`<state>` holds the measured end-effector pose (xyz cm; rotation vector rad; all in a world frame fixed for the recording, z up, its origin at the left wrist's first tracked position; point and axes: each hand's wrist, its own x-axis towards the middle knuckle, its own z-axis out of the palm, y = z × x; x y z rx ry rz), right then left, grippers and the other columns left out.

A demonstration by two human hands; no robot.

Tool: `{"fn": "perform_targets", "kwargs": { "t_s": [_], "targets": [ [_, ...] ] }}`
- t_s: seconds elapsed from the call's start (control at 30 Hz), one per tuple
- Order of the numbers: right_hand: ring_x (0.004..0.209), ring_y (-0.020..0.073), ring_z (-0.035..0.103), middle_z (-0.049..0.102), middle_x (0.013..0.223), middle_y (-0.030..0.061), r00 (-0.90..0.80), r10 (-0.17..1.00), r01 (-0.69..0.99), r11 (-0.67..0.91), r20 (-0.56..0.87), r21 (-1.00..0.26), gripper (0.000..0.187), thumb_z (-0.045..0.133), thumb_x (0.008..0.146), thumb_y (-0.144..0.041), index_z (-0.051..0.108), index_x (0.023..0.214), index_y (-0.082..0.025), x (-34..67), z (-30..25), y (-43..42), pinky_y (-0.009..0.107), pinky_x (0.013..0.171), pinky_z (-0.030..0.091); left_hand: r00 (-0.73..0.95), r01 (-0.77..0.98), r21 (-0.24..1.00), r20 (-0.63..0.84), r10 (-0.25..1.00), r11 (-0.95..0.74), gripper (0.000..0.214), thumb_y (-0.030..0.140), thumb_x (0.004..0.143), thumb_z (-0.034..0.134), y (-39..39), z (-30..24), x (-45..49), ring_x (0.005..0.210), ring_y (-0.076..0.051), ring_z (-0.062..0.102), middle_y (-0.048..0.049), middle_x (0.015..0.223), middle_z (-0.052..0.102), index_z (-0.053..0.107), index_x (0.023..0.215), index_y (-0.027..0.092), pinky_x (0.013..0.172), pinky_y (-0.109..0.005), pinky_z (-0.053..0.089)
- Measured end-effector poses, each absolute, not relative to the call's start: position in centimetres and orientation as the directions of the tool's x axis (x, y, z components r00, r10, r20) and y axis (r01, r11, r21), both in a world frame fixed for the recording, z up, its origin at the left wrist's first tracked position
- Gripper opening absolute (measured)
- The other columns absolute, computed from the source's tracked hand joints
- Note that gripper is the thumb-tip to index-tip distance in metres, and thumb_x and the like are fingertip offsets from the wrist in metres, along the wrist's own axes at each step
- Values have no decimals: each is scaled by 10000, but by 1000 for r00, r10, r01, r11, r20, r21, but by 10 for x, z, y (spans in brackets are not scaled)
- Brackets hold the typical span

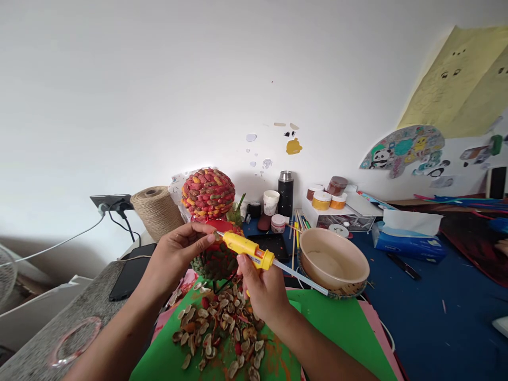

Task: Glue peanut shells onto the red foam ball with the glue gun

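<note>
My right hand (266, 290) is wrapped round a yellow hot glue gun (248, 251), with a long translucent glue stick (304, 278) coming out of its back end. Finger and thumb of my left hand (184, 244) pinch a small peanut shell (216, 234), mostly hidden, right at the nozzle. Behind both hands stands a figure with a round top (208, 193) covered in red, orange and brown painted shells. Its lower part (214, 262) carries dark green shells and is partly hidden by my hands. Loose peanut shell halves (226, 317) lie heaped below on a green sheet (331, 333).
To the right sit a beige bowl (333, 259), a tissue pack (408, 241) and paint jars (321, 200). A black flask (286, 193) and paper cups (271, 202) stand by the wall. At left are a twine spool (155, 211), a phone (133, 272) and a power strip (111, 202).
</note>
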<state>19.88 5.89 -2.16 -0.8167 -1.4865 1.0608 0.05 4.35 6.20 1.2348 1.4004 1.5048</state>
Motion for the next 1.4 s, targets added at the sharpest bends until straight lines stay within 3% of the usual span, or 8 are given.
{"fn": "perform_targets", "kwargs": {
  "t_s": [0.33, 0.6, 1.2, 1.4],
  "targets": [
    [431, 173, 525, 497, 494, -41, -209, 909, -55, 359, 362, -932, 737, 527, 1077, -899, 741, 845, -233, 200, -23, 59, 260, 401, 402, -257, 100, 984, 169, 951, -148, 519, 656, 647, 1105, 44, 61, 0, 864, -240, 788, -75, 939, 901, 920, 919, 255, 770, -295, 621],
    [453, 191, 569, 519, 478, -25, -186, 909, -29, 374, 372, -927, 762, 532, 1063, -920, 759, 828, -231, 201, -21, 57, 260, 410, 424, -265, 110, 979, 195, 944, -171, 535, 665, 668, 1085, 42, 62, 3, 916, -288, 816, -108, 996, 910, 914, 939, 237, 822, -363, 657],
    [438, 193, 563, 518, 475, -19, -184, 911, -24, 372, 370, -928, 765, 524, 1070, -912, 771, 829, -229, 200, -21, 57, 266, 408, 437, -265, 117, 982, 177, 948, -151, 558, 702, 626, 1094, 43, 64, 3, 860, -274, 809, -98, 927, 907, 920, 898, 247, 789, -348, 652],
    [422, 185, 545, 516, 477, -24, -186, 908, -23, 378, 375, -926, 751, 523, 1075, -903, 764, 827, -237, 201, -21, 56, 261, 395, 428, -252, 141, 977, 190, 949, -158, 528, 693, 677, 1072, 41, 64, 2, 897, -296, 822, -107, 967, 912, 923, 926, 252, 804, -363, 662]
  ]
}}
